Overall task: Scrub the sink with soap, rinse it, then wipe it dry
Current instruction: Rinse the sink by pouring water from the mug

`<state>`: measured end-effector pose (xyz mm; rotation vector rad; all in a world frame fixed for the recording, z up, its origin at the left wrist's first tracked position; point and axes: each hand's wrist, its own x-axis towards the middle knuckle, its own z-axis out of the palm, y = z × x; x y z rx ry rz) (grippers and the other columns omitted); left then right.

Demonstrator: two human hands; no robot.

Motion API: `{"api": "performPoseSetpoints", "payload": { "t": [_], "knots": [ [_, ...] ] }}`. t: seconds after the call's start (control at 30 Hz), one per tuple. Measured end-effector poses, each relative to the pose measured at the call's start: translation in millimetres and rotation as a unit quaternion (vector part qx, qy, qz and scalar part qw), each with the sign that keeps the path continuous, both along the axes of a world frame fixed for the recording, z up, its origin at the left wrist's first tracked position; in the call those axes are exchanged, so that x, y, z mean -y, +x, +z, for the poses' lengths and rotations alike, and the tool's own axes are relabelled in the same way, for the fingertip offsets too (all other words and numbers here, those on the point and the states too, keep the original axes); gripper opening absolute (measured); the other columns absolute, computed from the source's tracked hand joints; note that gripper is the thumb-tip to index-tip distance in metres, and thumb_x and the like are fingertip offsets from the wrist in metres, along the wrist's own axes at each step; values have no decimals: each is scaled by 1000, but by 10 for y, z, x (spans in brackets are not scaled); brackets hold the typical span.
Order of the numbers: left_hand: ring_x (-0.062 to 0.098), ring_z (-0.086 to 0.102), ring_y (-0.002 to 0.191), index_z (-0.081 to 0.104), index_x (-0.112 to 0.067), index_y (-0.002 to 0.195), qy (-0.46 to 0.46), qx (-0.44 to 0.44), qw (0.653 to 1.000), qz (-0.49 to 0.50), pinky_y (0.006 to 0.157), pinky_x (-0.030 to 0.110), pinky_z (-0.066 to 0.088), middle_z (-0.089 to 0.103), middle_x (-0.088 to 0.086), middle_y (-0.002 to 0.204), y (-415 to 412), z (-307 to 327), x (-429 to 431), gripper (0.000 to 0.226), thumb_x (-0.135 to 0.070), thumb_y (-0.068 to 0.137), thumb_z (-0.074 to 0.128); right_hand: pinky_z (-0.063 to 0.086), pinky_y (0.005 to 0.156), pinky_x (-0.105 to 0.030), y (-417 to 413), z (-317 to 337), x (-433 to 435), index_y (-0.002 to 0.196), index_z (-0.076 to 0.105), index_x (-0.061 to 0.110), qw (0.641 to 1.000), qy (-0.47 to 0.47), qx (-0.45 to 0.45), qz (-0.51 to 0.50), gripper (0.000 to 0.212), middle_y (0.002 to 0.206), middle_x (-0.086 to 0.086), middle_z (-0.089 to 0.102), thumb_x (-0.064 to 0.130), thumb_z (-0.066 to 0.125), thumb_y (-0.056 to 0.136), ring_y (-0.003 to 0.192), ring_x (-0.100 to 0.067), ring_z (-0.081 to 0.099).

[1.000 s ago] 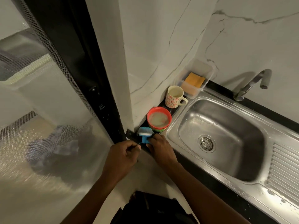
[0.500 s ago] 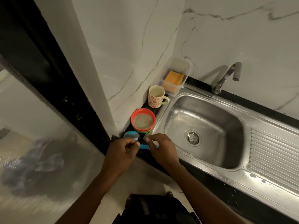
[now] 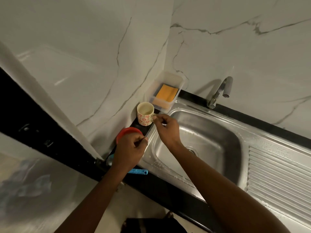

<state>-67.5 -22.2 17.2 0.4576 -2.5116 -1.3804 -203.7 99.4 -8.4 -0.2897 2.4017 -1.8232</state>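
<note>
Marble walls back the black worktop with the steel sink set in it. Beside the sink, the right hand pinches the mug handle, probably clearing it before scrubbing. The left hand curls over the red bowl; I cannot tell whether it holds anything.

walls: white marble, grey veins | counter: black | frosted glass panel w/ black frame at left | light dim

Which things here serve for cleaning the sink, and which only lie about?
For the job: sink, tap, sponge, blue brush.
Probably only lying about: mug, red bowl, clear box.
</note>
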Motion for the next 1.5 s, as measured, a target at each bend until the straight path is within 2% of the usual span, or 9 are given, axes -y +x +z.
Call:
{"api": "performPoseSetpoints", "payload": {
  "t": [0.23,0.33,0.5,0.63,0.97,1.1,1.27,1.4,1.5],
  "knots": [
    [8,65,71,72,-21,78,-20,19,999,28,66,9,47,67,-8,68,-248,-48,-82,19,-21,97,72,53,73,-32,-572,-170,319,104,67,18,991,129,18,-4,23,93,2,71,39,68,95,85,-16,65],
    [6,65,72,72,-21,81,-24,38,998,34,63,10,46,67,-8,69,-279,-72,-78,18,-23,99,70,44,61,-29,-696,-254,418,95,65,15,979,193,59,-9,33,85,1,68,49,66,94,79,-17,63],
    [9,64,65,71,-22,79,-25,53,997,41,65,14,43,66,-7,66,-299,-103,-60,21,-26,100,69,57,76,-37,-799,-278,511,96,69,10,968,227,106,23,42,90,-7,73,51,60,97,87,-25,69],
    [8,64,66,72,-22,79,-18,52,998,44,62,11,42,66,-7,64,-337,-85,-91,21,-26,99,69,62,82,-41,-849,-219,469,97,71,6,964,231,125,40,44,92,-8,74,49,62,97,88,-25,72],
    [9,70,68,77,-26,89,-48,23,998,14,64,32,59,74,-13,74,-467,24,-194,11,-30,98,71,62,85,-42,-671,-54,-217,84,76,3,968,208,134,36,51,83,-10,78,48,58,100,80,-24,76],
    [1,67,73,74,-22,88,-62,-4,998,-8,60,12,49,70,-13,73,-582,130,-357,13,-26,99,69,64,79,-47,-566,-7,-781,73,75,6,977,167,129,-7,47,71,-6,76,41,59,99,72,-24,76],
    [7,63,68,68,-19,76,-65,-32,997,-37,60,18,47,63,-11,64,-944,139,-698,21,-19,97,72,64,74,-50,-498,15,-1443,71,76,7,978,153,121,-69,45,67,-2,75,40,61,97,68,-20,75],
    [5,66,73,70,-26,85,-78,-52,992,-89,68,26,55,69,-13,78,-1320,77,-1027,13,-22,96,73,65,74,-46,-477,31,-1849,69,76,9,974,152,121,-120,43,64,2,75,41,64,96,64,-17,75],
    [14,71,94,76,-17,109,-110,-56,981,-147,84,32,59,75,-2,108,-1652,-27,-1230,14,-20,100,66,65,75,-45,-475,9,-2038,67,77,13,968,154,131,-150,41,62,4,74,41,66,95,64,-17,75]
  ]
}}
